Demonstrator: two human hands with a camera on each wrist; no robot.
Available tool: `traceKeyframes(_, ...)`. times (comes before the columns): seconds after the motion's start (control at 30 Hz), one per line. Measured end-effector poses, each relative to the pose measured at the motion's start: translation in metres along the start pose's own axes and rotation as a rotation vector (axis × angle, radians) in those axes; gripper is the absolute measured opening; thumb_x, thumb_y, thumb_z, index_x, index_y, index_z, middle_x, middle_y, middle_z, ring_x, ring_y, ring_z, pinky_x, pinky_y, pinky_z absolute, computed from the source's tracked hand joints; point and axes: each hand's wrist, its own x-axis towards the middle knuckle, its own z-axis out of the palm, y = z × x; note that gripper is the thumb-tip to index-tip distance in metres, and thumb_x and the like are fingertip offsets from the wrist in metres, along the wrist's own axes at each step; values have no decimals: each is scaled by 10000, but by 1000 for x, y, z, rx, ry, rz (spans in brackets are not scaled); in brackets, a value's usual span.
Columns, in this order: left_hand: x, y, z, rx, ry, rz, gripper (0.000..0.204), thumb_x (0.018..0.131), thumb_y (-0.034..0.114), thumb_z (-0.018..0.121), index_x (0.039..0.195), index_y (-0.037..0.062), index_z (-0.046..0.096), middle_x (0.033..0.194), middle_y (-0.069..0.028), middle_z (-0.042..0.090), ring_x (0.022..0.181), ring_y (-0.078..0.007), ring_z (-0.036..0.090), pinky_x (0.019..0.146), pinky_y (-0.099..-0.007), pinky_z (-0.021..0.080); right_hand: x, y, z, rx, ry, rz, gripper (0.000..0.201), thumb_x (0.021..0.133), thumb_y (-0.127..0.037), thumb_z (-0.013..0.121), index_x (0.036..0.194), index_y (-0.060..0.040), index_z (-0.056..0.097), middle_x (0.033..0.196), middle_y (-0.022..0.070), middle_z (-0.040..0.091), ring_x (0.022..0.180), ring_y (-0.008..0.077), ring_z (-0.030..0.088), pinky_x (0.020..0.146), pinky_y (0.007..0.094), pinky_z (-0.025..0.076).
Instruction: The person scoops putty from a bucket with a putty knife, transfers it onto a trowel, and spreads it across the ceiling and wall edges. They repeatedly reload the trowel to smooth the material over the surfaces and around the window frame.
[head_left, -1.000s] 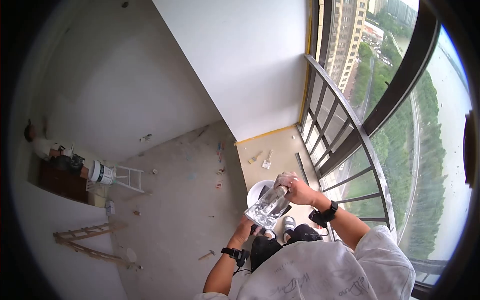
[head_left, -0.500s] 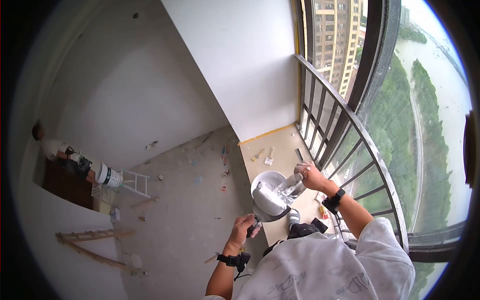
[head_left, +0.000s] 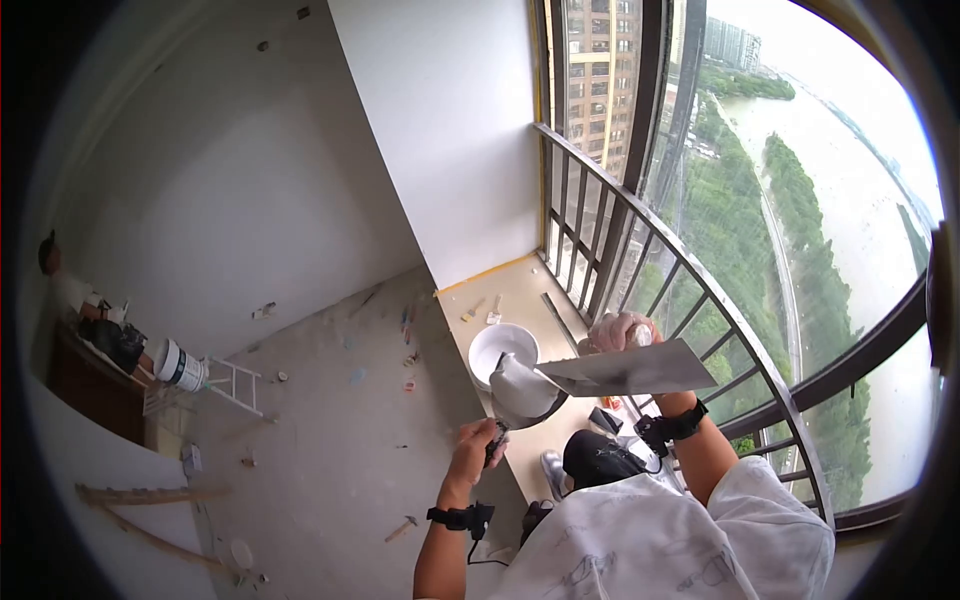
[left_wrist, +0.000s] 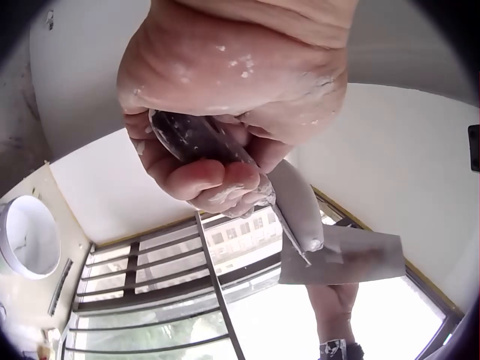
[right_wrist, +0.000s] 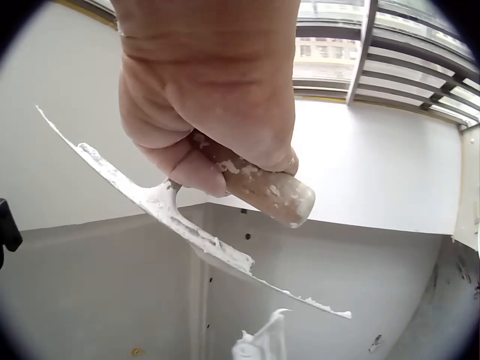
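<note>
In the left wrist view my left hand (left_wrist: 232, 82) curls round the dark handle (left_wrist: 191, 139) of a broad knife whose blade carries white paste (left_wrist: 296, 202). My right hand (right_wrist: 210, 90) grips the paste-flecked wooden handle (right_wrist: 262, 191) of a trowel; white paste lines the trowel's plate (right_wrist: 172, 217). In the head view the flat metal trowel (head_left: 640, 370) is raised to the right of the paste-loaded knife (head_left: 525, 390), its left corner close to the paste; whether they touch I cannot tell. My left hand (head_left: 470, 455) is lower left, my right hand (head_left: 620, 335) behind the trowel.
A white bucket (head_left: 503, 350) stands on the ledge, with brushes (head_left: 494, 312) beyond it. A curved railing (head_left: 720, 300) runs along the window on the right. At far left a person (head_left: 100, 320) sits near a white bucket (head_left: 180, 366) and a ladder (head_left: 236, 386). A hammer (head_left: 401, 529) lies on the floor.
The trowel has come away from the left knife's paste and turned, its flat face now showing. My view has swung toward the window, and the paste-loaded knife remains near the bucket.
</note>
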Motion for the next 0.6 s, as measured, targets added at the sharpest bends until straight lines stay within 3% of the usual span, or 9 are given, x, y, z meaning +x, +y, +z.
traceKeyframes(0.17,-19,-3,16,-29,-97,39,391,987,340,492,789,17,587,577,-18,512,451,-80,443,412,-228,326,-32,1,36,-384,88,141,179,772,-83,736,737,-47,564,802,45,573,776,183,537,746,319,443)
traceKeyframes(0.23,-27,4,17,24,-112,85,380,975,346,504,801,23,604,585,-21,524,449,-78,445,411,-224,326,-52,22,23,-557,192,251,156,776,-63,740,862,-40,612,882,64,624,860,151,578,764,320,474)
traceKeyframes(0.27,-35,13,18,40,-85,106,363,972,339,506,803,35,607,590,-12,524,451,-69,439,412,-219,321,-61,40,2,-854,81,209,185,774,-50,734,914,-32,615,913,60,637,882,134,588,781,307,483)
traceKeyframes(0.3,-41,21,18,30,-93,120,361,978,340,500,790,46,595,587,-1,513,452,-61,427,411,-220,315,-79,63,-21,-936,101,388,232,766,-33,722,976,-22,623,979,74,656,922,139,597,829,316,487)
traceKeyframes(0.33,-45,29,18,26,-96,134,361,983,341,495,777,58,583,584,10,503,453,-52,414,411,-220,308,-68,57,3,-881,29,479,306,770,-37,713,1063,-14,626,1058,89,662,957,150,608,859,327,488)
traceKeyframes(0.37,-51,38,18,-5,-97,156,362,997,340,474,778,65,562,582,20,485,457,-49,400,415,-218,305,-84,96,-11,-692,235,542,357,757,-46,717,1098,1,625,1027,104,680,941,150,616,843,337,496)
traceKeyframes(0.4,-56,48,19,-38,-106,172,365,1012,338,452,779,72,542,580,29,467,460,-45,385,419,-217,301,-79,101,-11,-1004,-31,402,401,733,-57,731,1110,13,614,984,107,687,874,153,626,783,323,507)
traceKeyframes(0.43,-63,56,25,-41,-47,211,364,1023,342,429,792,77,528,583,33,455,462,-46,376,423,-215,299,-72,88,8,-1188,-43,835,395,711,-53,727,1082,17,610,923,110,677,808,162,619,729,333,507)
traceKeyframes(0.6,-88,72,56,-10,219,311,324,1039,335,382,919,79,540,678,25,487,552,-41,410,497,-200,345,-93,95,13,-365,309,587,253,804,-78,612,1043,4,609,864,85,647,758,185,630,695,328,513)
